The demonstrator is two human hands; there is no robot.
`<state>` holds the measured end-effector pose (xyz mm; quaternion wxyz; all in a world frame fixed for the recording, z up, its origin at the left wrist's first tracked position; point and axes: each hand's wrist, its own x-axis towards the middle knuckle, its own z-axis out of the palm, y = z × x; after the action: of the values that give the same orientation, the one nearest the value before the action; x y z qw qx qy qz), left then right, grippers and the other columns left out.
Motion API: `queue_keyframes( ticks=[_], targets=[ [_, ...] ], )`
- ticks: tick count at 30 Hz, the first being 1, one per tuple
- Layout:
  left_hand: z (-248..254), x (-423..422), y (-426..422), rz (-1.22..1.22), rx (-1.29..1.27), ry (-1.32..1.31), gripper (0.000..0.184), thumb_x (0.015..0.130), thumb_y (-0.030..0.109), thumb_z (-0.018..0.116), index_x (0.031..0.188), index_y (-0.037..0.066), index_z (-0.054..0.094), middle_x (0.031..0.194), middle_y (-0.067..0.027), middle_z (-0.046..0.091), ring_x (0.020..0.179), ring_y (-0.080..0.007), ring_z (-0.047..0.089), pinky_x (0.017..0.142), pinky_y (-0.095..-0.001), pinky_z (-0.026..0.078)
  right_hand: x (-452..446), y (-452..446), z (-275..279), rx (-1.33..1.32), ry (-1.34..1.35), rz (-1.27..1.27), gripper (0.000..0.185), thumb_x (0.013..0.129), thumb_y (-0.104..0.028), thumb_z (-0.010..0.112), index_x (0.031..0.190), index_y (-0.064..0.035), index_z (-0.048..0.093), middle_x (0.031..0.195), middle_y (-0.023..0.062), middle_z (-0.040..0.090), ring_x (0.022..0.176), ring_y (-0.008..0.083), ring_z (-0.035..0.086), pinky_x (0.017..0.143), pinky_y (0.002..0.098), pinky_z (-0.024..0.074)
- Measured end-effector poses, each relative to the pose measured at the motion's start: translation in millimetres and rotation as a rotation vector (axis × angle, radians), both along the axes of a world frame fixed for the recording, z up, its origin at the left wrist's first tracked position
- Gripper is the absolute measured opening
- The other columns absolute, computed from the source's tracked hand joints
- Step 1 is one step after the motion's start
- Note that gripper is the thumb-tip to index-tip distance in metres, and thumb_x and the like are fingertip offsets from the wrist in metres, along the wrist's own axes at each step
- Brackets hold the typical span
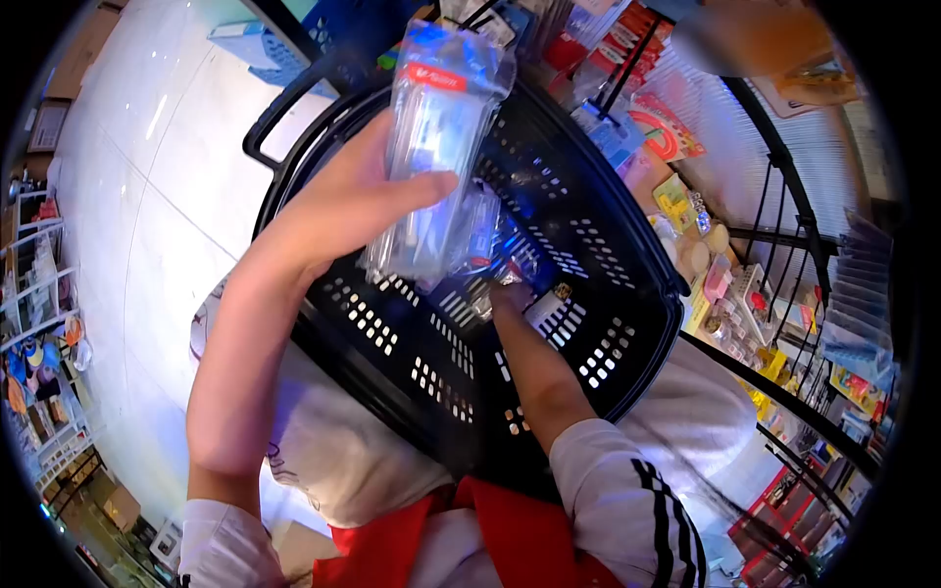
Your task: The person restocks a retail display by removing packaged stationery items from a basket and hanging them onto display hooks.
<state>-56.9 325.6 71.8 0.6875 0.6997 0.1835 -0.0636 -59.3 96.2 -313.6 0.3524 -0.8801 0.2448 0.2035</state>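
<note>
My left hand [358, 201] is closed around a stack of clear plastic packages [436, 137] with a red label near the top. It holds them upright over the left side of a black plastic basket [564, 157] with slotted walls. My right hand [510, 294] reaches down into the basket. Beside it at the bottom lie shiny clear packets [480, 302], and a small bluish packet [482, 235] shows just behind the held stack. The right fingers are too small and hidden to make out.
Black wire shelving [804, 206] with many small packaged goods stands close on the right. The basket's handle [263, 137] sticks out at the upper left. Pale floor tiles [147, 196] spread out on the left, with white racks [44, 294] at the far left.
</note>
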Motion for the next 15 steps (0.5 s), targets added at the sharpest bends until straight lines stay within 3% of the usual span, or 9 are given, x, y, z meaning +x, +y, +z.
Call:
queue_keyframes(
  ticks=[4,8,10,11,13,15],
  targets=[
    [-0.7,3.5,13.5,-0.123,0.235,-0.038,0.057,0.071,0.015,0.064,0.119,-0.001,0.037,0.102,-0.0086,0.054,0.09,-0.015,0.053,0.082,-0.0275,0.041,-1.7,-31.4,1.6,-0.156,0.081,0.431,0.026,0.081,-0.019,0.046,0.099,-0.0069,0.06,0.102,0.0162,0.056,0.1,0.0278,0.051,0.085,0.0338,0.0398],
    [-5.2,-4.0,23.3,-0.225,0.71,-0.041,0.048,0.064,0.016,0.064,0.106,0.0,0.046,0.09,-0.017,0.058,0.083,-0.0257,0.057,0.074,-0.0328,0.044,52.2,-12.8,79.9,-0.368,0.688,1.519,0.027,0.077,-0.022,0.051,0.1,-0.0112,0.061,0.107,0.0144,0.056,0.103,0.0297,0.051,0.081,0.0355,0.0435],
    [-11.1,-8.4,27.0,-0.26,0.849,-0.042,0.045,0.063,0.014,0.063,0.103,0.002,0.047,0.087,-0.0199,0.058,0.083,-0.033,0.057,0.07,-0.0375,0.045,56.2,14.7,126.8,-0.526,0.402,1.783,0.03,0.076,-0.025,0.053,0.103,-0.0131,0.06,0.115,0.0137,0.051,0.111,0.0282,0.045,0.087,0.0374,0.039],
    [-12.8,-10.2,26.1,-0.268,0.887,-0.004,0.045,0.063,0.012,0.062,0.105,0.003,0.047,0.086,-0.0189,0.059,0.082,-0.0315,0.057,0.071,-0.0368,0.045,54.6,26.3,137.2,-0.601,0.244,1.906,0.031,0.076,-0.026,0.053,0.104,-0.014,0.059,0.119,0.0133,0.048,0.115,0.0274,0.041,0.09,0.0384,0.0367],
    [-13.1,-8.9,22.1,-0.282,0.968,0.071,0.047,0.064,0.007,0.061,0.108,0.005,0.046,0.084,-0.0169,0.059,0.08,-0.0287,0.058,0.071,-0.0352,0.045,53.2,38.5,128.7,-0.819,-0.362,2.181,0.038,0.078,-0.033,0.052,0.112,-0.0156,0.055,0.131,0.0106,0.036,0.124,0.0266,0.026,0.1,0.0443,0.0214],
    [-14.0,-9.1,22.1,-0.293,1.025,0.018,0.046,0.064,0.007,0.061,0.107,0.006,0.046,0.083,-0.0164,0.059,0.078,-0.0308,0.058,0.068,-0.0377,0.046,63.5,46.4,105.0,-0.706,-0.483,2.236,0.041,0.08,-0.036,0.049,0.115,-0.0158,0.052,0.131,0.0098,0.033,0.126,0.0267,0.019,0.102,0.0466,0.0126]
  ],
)
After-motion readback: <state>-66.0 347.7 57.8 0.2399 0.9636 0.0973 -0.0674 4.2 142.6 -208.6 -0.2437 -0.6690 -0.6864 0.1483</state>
